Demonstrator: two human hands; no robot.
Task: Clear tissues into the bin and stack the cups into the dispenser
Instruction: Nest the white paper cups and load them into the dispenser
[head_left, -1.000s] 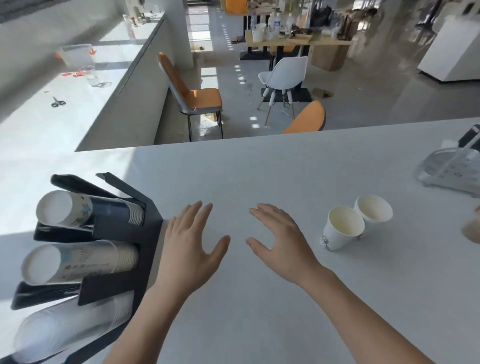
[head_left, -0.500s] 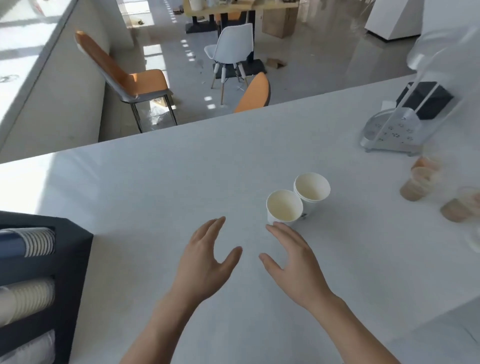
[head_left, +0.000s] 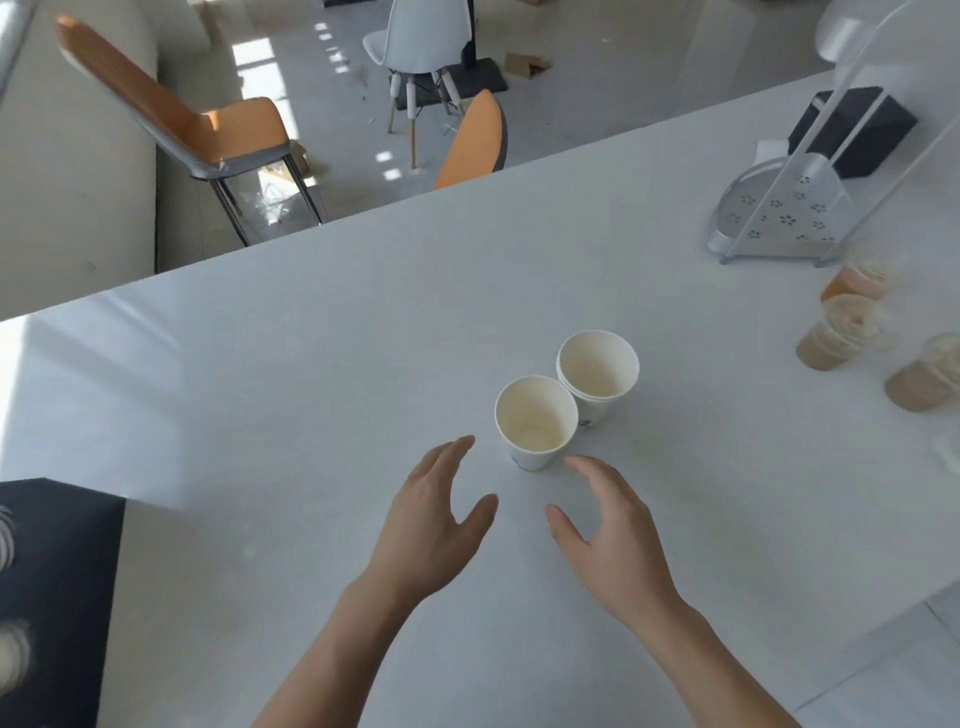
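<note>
Two white paper cups stand upright and touching on the white counter (head_left: 322, 395): the near cup (head_left: 535, 423) and the far cup (head_left: 597, 374), which looks like two nested cups. My left hand (head_left: 436, 514) hovers open just left of and below the near cup, fingers apart and empty. My right hand (head_left: 608, 530) is open too, its fingertips just below the near cup's base. The black cup dispenser (head_left: 57, 587) sits at the lower left edge, mostly cut off, with blurred cup stacks in it. I see no tissues and no bin.
Three clear plastic cups with brownish contents (head_left: 841, 332) stand at the right. A white perforated metal stand (head_left: 784, 213) and a black box (head_left: 852, 130) sit at the far right. Beyond the counter's far edge are orange chairs (head_left: 208, 130) and a white chair (head_left: 415, 31).
My view has swung right and down: the dispenser slid to the left edge and the cups came to the middle. Both hands have moved forward toward the near cup, still open.
</note>
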